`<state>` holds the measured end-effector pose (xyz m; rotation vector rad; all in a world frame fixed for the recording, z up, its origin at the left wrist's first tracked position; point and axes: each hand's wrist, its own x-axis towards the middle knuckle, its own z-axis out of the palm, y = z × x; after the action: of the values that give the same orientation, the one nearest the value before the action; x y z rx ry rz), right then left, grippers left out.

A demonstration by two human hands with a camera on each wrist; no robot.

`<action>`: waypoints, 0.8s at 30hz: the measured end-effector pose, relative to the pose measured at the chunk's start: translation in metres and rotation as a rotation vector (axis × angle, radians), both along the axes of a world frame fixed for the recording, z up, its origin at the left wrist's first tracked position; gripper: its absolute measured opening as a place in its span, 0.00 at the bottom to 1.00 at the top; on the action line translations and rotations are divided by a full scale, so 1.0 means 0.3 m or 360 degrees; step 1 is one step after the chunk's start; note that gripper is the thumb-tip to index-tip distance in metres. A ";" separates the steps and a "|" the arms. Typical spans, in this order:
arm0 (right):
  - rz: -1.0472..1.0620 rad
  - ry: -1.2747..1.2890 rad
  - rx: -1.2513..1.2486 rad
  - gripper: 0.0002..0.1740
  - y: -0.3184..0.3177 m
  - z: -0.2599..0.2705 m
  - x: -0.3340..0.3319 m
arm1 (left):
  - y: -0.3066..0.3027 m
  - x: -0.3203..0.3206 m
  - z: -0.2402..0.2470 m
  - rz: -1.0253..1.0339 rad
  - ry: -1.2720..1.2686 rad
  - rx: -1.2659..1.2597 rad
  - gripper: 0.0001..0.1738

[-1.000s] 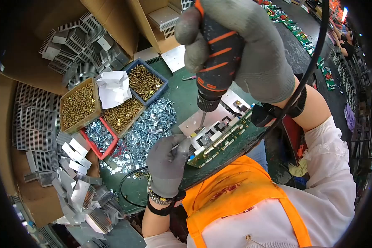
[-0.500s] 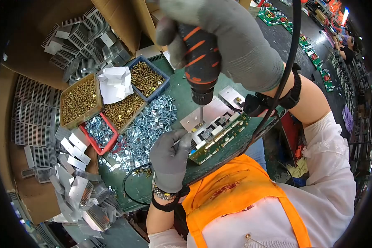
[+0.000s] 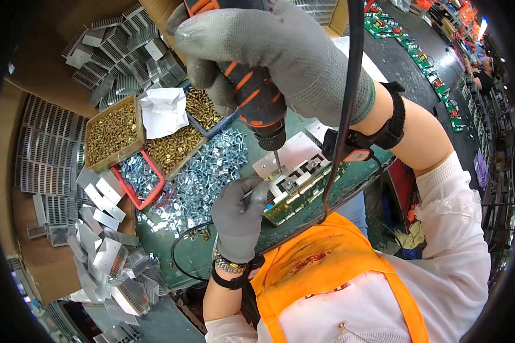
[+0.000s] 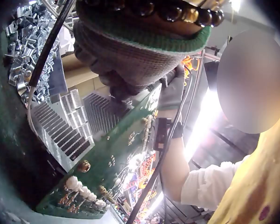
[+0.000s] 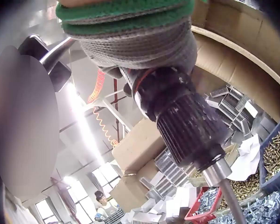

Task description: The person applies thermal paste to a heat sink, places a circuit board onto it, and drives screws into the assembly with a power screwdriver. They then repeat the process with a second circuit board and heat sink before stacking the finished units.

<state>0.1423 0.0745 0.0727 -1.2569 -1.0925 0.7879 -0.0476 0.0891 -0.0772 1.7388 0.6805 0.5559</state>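
Observation:
In the head view my gloved right hand grips a black and orange power driver, its bit pointing down at the near-left part of a metal plate. A green circuit board lies along that plate. My gloved left hand pinches at the left end of the assembly, close to the bit; what lies between its fingertips is too small to tell. The left wrist view shows the board's soldered side and a finned heatsink beside it. In the right wrist view the driver's chuck is seen close up.
Left of the assembly lie loose metal clips, a tan tray of screws, a blue tray and a red tray. Heatsinks fill cardboard boxes at the left. A black cable hangs before the right arm.
My right hand and the driver have moved left, and the driver now leans with its bit near the plate's left part. My left hand has shifted slightly right, still at the assembly's end.

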 end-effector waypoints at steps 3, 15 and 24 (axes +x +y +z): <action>0.0022 0.0155 0.0094 0.17 0.010 -0.008 0.000 | -0.001 0.002 0.002 0.0005 0.0015 0.0089 0.09; 0.0060 0.0242 0.0055 0.18 0.016 -0.015 -0.003 | 0.057 0.015 0.057 -0.0253 0.0097 0.0974 0.07; 0.0151 0.0343 0.0082 0.17 0.016 -0.020 0.007 | 0.051 0.017 0.050 -0.0240 0.0049 0.0931 0.07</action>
<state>0.1444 0.0792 0.0666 -1.0565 -0.9961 0.9387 -0.0426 0.1042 -0.0621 2.3244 0.4206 0.6663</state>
